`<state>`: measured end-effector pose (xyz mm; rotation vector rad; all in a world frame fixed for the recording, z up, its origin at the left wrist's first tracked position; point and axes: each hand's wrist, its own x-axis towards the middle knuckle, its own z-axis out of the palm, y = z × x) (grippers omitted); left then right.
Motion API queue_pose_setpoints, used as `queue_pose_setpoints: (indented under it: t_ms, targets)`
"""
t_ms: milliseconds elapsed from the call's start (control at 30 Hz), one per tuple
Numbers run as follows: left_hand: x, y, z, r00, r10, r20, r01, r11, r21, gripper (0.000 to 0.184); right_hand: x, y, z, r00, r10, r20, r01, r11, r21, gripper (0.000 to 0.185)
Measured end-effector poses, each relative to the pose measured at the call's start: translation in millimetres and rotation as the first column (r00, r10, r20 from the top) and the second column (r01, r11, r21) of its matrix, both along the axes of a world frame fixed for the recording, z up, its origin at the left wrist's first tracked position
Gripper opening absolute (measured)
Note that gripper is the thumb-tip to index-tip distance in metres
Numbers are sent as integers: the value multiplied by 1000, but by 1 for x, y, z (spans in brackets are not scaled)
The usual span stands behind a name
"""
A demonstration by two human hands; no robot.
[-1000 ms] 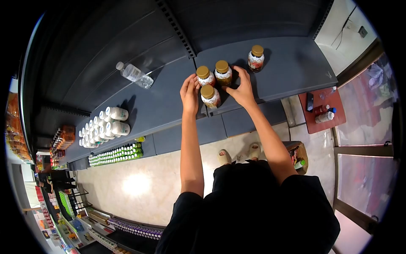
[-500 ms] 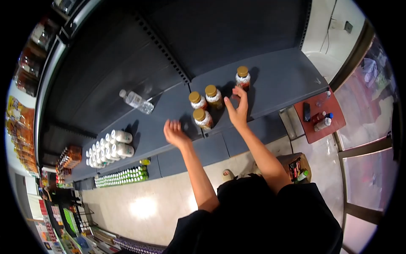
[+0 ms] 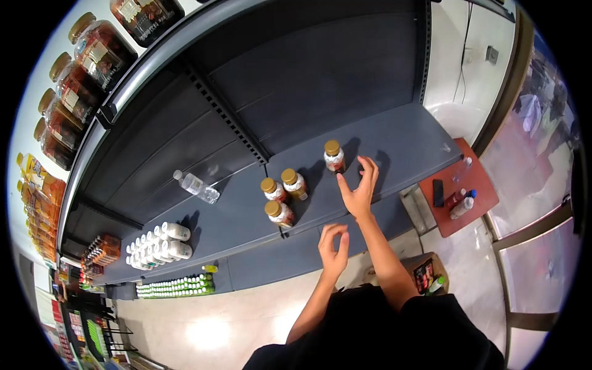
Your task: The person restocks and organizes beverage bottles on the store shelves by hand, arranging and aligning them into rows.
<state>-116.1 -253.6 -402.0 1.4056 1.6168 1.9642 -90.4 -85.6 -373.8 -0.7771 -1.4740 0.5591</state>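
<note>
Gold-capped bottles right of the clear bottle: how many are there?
4: front bottle, rear-left bottle and rear-right bottle, clustered; a lone bottle near the right hand.

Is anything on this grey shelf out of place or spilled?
One slim, transparent plastic bottle looks slightly odd: it is by itself on the dark grey shelf, between rows of white, round bottles and three round, gold-capped bottles, and matches neither group. I see no spill there.

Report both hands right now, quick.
Left hand: open, loosely curled, holding nothing.
Right hand: open, not gripping, close to the lone gold-capped bottle; whether it touches cannot be told.
</note>
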Motion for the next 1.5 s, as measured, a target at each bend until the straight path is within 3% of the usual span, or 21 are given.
queue_pose_setpoints:
  t_ms: [100, 167, 233, 367, 433, 500, 667, 767, 900, 1067, 1167, 1233, 1300, 1333, 1500]
  targets:
    - [0, 57, 6, 998, 49, -43, -49, 999, 8, 30, 11, 29, -7, 999, 1, 54, -3, 999, 41, 79]
    - [-5, 86, 14, 985, 135, -105, -133, 991, 29, 37, 16, 39, -16, 990, 137, 44, -134, 989, -59, 92]
    - [-13, 104, 12, 992, 120, -42, -120, 993, -14, 55, 14, 46, -37, 972, 232, 43, -225, 965, -131, 96]
    - [-24, 135, -13, 989, 98, 114, -86, 991, -106, 69, 16, 47, -41, 926, 344, 156, -302, 922, -241, 96]
    - [-19, 132, -4, 999, 32, -17, -34, 996, -82, 77, 15, 51, -39, 903, 415, 108, -361, 871, -335, 91]
    - [-15, 127, -6, 973, 83, -216, -112, 986, -125, 81, 12, 59, -42, 864, 487, 131, -391, 810, -437, 89]
    - [-14, 124, -4, 932, 134, -337, -178, 978, -104, 78, 10, 59, -44, 924, 332, 189, -279, 924, -260, 73]
    - [-17, 125, -11, 923, 152, -354, -194, 977, -84, 77, 7, 55, -41, 936, 270, 226, -213, 946, -245, 66]
    - [-20, 119, -9, 931, 101, -352, -154, 980, -126, 80, 3, 58, -46, 942, 336, 10, -315, 895, -316, 56]
    - [-20, 114, -2, 946, 61, -318, -89, 993, -76, 75, 5, 56, -48, 934, 349, -69, -351, 872, -340, 54]
    - [-24, 92, 7, 943, 52, -330, -74, 996, -55, 72, 6, 34, -39, 864, 388, -320, -486, 807, -335, 55]
    - [-21, 69, 10, 947, 84, -310, -103, 994, -46, 68, 5, 10, -40, 910, 340, -237, -410, 826, -387, 56]
    - [-21, 43, 10, 961, 74, -265, -95, 993, -67, 67, -1, -17, -39, 883, 368, -290, -458, 809, -368, 57]
    - [-22, 30, 7, 965, 80, -250, -102, 992, -76, 67, -1, -25, -37, 893, 379, -243, -450, 778, -438, 58]
    - [-33, -15, -7, 982, 85, -168, -109, 985, -136, 67, -15, -55, -42, 853, 489, -185, -515, 728, -452, 60]
